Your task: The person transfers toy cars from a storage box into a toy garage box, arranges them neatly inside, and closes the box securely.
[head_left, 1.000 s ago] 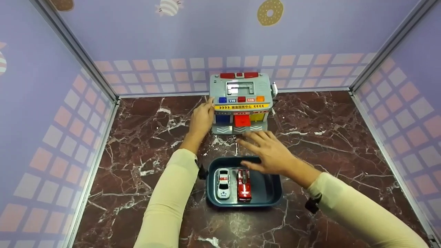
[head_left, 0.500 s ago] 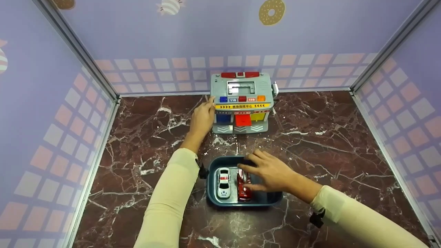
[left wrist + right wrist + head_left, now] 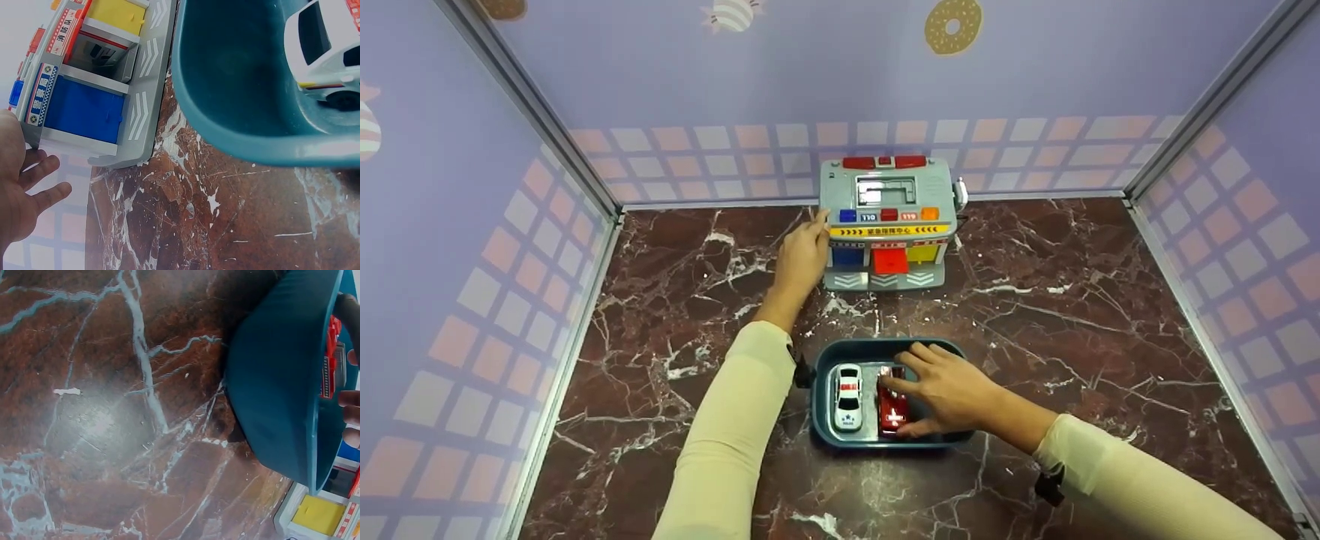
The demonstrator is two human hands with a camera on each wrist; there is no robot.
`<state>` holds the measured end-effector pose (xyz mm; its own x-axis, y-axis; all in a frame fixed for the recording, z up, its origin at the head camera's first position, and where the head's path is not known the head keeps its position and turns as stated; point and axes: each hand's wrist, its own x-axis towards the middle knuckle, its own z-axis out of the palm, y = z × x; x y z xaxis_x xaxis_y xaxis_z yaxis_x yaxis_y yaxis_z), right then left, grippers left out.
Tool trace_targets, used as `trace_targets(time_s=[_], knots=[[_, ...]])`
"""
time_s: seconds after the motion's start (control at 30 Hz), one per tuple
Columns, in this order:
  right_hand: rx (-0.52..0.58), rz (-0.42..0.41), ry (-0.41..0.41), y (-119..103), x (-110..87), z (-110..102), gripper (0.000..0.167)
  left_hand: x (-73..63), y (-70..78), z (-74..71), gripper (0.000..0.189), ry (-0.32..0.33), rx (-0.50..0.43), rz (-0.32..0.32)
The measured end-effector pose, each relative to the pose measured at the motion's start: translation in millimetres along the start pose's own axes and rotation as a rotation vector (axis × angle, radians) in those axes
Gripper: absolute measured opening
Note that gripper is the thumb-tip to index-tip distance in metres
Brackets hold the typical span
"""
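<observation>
In the head view my left hand (image 3: 802, 259) rests against the left side of a grey toy emergency station (image 3: 885, 191). Its fingers look relaxed in the left wrist view, beside the blue door (image 3: 84, 109). The red door (image 3: 891, 261) of the station is raised, while the blue and yellow doors are down. My right hand (image 3: 949, 390) reaches into a dark teal bin (image 3: 829, 439). Its thumb and fingers curve round a red toy fire truck (image 3: 893, 412), partly covering it. Left of the truck lies a white toy police car (image 3: 848, 397).
The bin stands on a dark red marbled table (image 3: 697, 300), in front of the station. Purple panels (image 3: 840, 75) with a printed grid enclose the back and both sides. A white handset-like part (image 3: 960, 193) sticks out on the station's right side.
My right hand has moved from above the bin's far edge toward me and down onto the fire truck. My left hand stays at the station. Station and cars stay in place.
</observation>
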<state>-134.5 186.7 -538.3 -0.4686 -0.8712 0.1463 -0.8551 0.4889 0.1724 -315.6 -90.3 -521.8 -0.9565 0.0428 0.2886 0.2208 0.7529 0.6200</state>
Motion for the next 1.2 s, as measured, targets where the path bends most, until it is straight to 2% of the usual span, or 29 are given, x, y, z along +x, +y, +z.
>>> trace_targets(time_s=[0.17,0.43,0.7,1.2], knots=[[0.006,0.014,-0.037,-2.0,-1.6,2.4,0.082,0.1,0.7,-0.1,0.041,-0.005,0.004,0.003],[0.046,0.039,-0.031,-4.1,-0.4,3.3,0.079,0.0,-0.3,0.8,0.038,0.008,0.01,0.0],[0.123,0.098,-0.06,-5.3,-0.2,5.9,0.075,1.0,-1.7,1.8,0.037,0.01,0.015,-0.001],[0.137,0.066,-0.017,-3.0,-1.4,8.8,0.073,-0.5,0.1,-0.5,0.041,-0.014,0.009,-0.036]])
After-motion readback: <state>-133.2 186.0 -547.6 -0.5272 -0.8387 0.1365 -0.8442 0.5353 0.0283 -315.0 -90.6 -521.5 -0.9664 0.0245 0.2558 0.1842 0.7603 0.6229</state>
